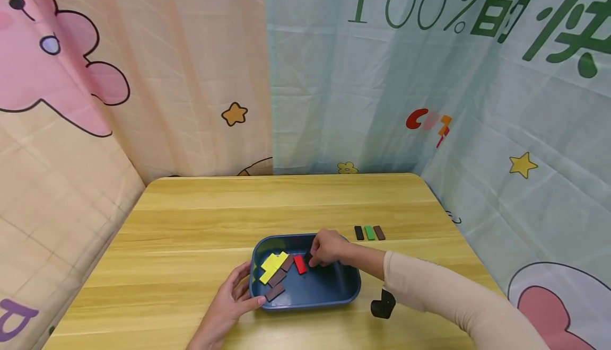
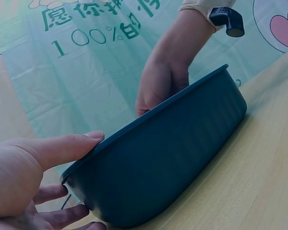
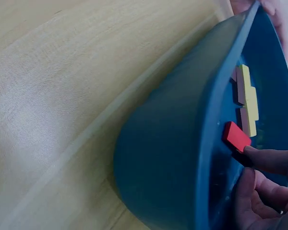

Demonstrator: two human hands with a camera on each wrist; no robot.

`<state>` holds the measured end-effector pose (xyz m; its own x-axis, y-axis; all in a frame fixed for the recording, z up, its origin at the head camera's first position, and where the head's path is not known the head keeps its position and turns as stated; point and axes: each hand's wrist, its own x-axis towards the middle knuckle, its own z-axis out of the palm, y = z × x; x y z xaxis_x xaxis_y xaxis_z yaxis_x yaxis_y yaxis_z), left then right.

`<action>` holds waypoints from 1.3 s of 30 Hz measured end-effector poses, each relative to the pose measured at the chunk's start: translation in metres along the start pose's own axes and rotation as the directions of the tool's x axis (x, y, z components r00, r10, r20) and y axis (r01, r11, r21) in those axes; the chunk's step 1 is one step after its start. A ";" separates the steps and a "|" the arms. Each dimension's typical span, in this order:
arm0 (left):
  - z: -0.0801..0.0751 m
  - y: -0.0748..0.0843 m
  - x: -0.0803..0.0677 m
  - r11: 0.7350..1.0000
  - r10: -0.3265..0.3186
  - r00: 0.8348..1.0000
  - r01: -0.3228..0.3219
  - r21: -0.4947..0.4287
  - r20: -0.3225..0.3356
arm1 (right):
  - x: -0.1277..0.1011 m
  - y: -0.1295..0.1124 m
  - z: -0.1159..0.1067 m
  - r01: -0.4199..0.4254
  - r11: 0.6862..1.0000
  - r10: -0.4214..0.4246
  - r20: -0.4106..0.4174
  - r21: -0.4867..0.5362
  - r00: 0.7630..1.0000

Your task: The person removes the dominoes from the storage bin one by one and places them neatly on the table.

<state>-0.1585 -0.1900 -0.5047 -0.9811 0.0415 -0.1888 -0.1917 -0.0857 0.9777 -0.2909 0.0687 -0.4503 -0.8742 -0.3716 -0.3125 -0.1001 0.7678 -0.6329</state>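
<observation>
- We see the right hand (image 1: 328, 247) pinch a black block (image 1: 307, 257) between its fingertips, inside the blue tub (image 1: 324, 304).
- A red block (image 1: 299, 264) lies beside the pinch.
- The left hand (image 1: 232, 292) grips the tub.

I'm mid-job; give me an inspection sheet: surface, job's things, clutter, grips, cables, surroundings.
Surface: wooden table, dry-looking where visible.
Job's things: blue tray with yellow blocks, three brown blocks and a red block inside; a row of three blocks (black, green, brown) on the table beyond the tray's far right corner.
Clutter: nothing seen.
Left grip: holds the tray's left end, thumb at the rim.
Right grip: inside the tray, pinching a black block.
Cables: nothing seen.
Surroundings: printed cloth behind and on both sides.
</observation>
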 end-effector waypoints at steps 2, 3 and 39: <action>0.000 0.000 0.000 1.000 0.003 1.000 -0.003 -0.001 -0.001 | -0.001 -0.002 -0.003 -0.011 1.000 0.011 0.012 0.011 1.000; 0.000 0.000 0.000 1.000 0.004 1.000 -0.004 0.001 -0.001 | -0.001 -0.002 -0.005 -0.015 1.000 0.015 0.017 0.016 1.000; -0.002 0.003 -0.002 0.999 0.037 0.997 -0.037 -0.001 0.064 | -0.012 0.039 -0.107 0.074 0.988 -0.095 0.157 0.134 0.983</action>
<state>-0.1574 -0.1918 -0.5019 -0.9840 0.1021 -0.1463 -0.1554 -0.0877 0.9839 -0.3351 0.1587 -0.3955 -0.7756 -0.5197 -0.3583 -0.0998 0.6614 -0.7433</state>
